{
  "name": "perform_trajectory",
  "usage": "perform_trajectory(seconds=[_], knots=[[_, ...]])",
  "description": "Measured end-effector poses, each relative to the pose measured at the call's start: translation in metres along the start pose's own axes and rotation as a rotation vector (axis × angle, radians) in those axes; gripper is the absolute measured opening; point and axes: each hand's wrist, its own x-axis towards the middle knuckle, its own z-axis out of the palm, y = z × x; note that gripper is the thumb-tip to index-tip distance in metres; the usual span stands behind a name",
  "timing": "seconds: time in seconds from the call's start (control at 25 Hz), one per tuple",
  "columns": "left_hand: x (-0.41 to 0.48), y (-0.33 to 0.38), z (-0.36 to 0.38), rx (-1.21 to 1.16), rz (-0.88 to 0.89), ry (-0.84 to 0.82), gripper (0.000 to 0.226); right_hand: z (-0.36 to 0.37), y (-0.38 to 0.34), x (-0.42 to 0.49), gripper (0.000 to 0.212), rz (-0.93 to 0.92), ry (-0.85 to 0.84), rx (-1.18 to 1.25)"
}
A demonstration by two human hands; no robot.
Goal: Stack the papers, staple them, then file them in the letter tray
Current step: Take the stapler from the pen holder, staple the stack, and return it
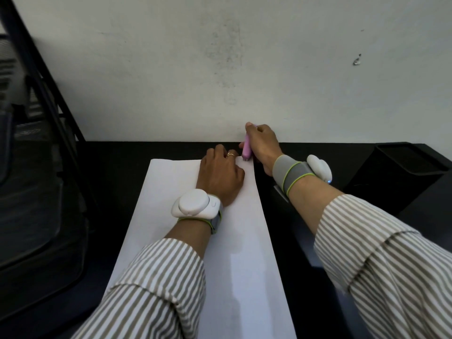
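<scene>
Striped sleeves [156,289] nearest. Left hand [220,177] lies flat, grip spread, pressing papers [244,241] on tabletop [293,216]. Right hand [263,145], grip closed around pink stapler [246,149] at papers' far right corner.

Both my sleeves [156,287] are white with beige-grey stripes, cuffs pushed up the forearm. On each wrist I wear a grey band edged in lime green, carrying a rounded white pod [193,203]. A thin ring [230,154] sits on my left hand [220,176].
</scene>
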Motion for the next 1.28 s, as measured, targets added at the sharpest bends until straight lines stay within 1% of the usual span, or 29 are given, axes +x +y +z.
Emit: perform_trajectory(seconds=[0.08, 0.2, 0.32, 0.4, 0.56, 0.68, 0.8, 0.96, 1.12, 1.28], knots=[[0.000, 0.000, 0.000, 0.005, -0.005, -0.002, 0.043, -0.004, -0.004, -0.001, 0.047, 0.023, -0.063, 0.050], [0.000, 0.002, -0.001, 0.013, 0.000, 0.017, 0.054, -0.007, -0.005, -0.003, 0.050, 0.048, -0.123, 0.139], [0.000, 0.002, -0.001, 0.006, -0.005, 0.017, 0.049, -0.008, -0.009, -0.006, 0.036, 0.116, -0.144, 0.199], [0.001, 0.001, 0.000, -0.002, -0.007, 0.004, 0.043, -0.009, -0.010, -0.008, 0.033, 0.156, -0.155, 0.220], [0.002, -0.001, 0.001, -0.004, 0.003, -0.019, 0.042, -0.011, -0.009, -0.011, 0.035, 0.177, -0.157, 0.245], [0.003, -0.001, 0.001, -0.018, 0.003, -0.028, 0.044, -0.014, -0.007, -0.012, 0.042, 0.190, -0.154, 0.271], [0.003, -0.002, 0.001, -0.020, -0.006, -0.037, 0.045, -0.017, -0.003, -0.009, 0.036, 0.252, -0.161, 0.404], [0.003, -0.001, 0.001, -0.016, -0.011, -0.028, 0.044, -0.019, 0.001, -0.007, 0.031, 0.270, -0.143, 0.443], [0.003, -0.001, 0.002, -0.026, 0.006, 0.014, 0.039, -0.019, 0.000, -0.008, 0.039, 0.256, -0.092, 0.447], [0.003, -0.001, 0.001, -0.004, 0.015, 0.039, 0.038, -0.019, 0.002, -0.009, 0.043, 0.242, 0.012, 0.495]])
